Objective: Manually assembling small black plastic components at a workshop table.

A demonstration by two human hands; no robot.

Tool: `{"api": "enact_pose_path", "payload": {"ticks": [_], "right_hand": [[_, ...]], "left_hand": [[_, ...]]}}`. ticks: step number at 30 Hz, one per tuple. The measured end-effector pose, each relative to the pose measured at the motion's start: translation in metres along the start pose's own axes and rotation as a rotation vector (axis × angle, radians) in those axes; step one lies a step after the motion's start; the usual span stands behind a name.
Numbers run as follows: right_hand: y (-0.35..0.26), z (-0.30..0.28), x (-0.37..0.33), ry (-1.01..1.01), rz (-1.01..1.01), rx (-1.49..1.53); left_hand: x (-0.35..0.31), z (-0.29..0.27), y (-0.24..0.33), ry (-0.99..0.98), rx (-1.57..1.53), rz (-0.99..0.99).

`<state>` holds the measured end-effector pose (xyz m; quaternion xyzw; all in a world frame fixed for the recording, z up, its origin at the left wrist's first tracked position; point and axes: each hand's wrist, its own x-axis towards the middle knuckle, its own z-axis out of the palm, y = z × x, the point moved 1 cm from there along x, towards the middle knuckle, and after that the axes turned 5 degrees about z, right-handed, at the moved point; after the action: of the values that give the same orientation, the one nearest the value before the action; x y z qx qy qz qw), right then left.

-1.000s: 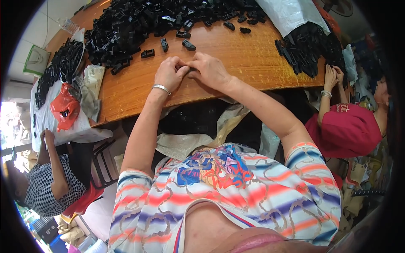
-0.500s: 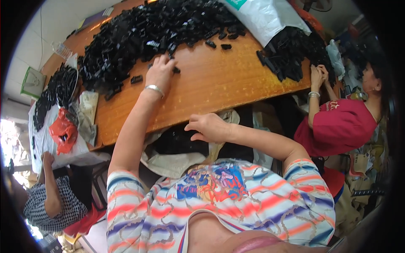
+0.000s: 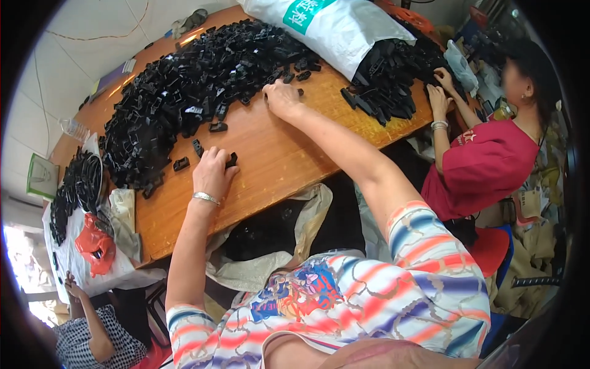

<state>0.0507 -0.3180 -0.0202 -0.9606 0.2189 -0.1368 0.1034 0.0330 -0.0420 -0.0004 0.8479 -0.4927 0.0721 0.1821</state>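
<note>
A big heap of small black plastic parts [image 3: 178,92] spreads over the wooden table [image 3: 270,147]. At its near edge, my left hand [image 3: 212,175] is closed on a black plastic part [image 3: 231,160], held between thumb and fingers. Two more loose parts lie just beyond and left of that hand. My right hand [image 3: 283,99] reaches out to the heap's right end, its fingers curled down against the parts. Whatever those fingertips grip is hidden. Another small black part [image 3: 300,92] lies right beside them.
A white sack [image 3: 335,31] spills long black pieces [image 3: 384,92] at the far right. There a person in a dark red shirt [image 3: 485,160] handles them. On the left are black strips [image 3: 80,181] and a red plastic bag [image 3: 95,243]. An open sack [image 3: 246,270] sits below the table edge.
My right hand has gone from over the near table edge out to the heap. My left hand has drawn back from the heap with a part. The view has shifted.
</note>
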Motion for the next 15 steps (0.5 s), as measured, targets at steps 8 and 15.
{"api": "enact_pose_path", "payload": {"ticks": [8, 15], "right_hand": [[-0.018, -0.023, -0.062, -0.672, 0.133, 0.720], [-0.017, -0.028, -0.070, -0.524, -0.014, 0.528]], "left_hand": [[-0.023, 0.008, -0.002, 0.100, -0.099, 0.004], [-0.033, 0.014, -0.003, 0.240, -0.198, -0.145]]}}
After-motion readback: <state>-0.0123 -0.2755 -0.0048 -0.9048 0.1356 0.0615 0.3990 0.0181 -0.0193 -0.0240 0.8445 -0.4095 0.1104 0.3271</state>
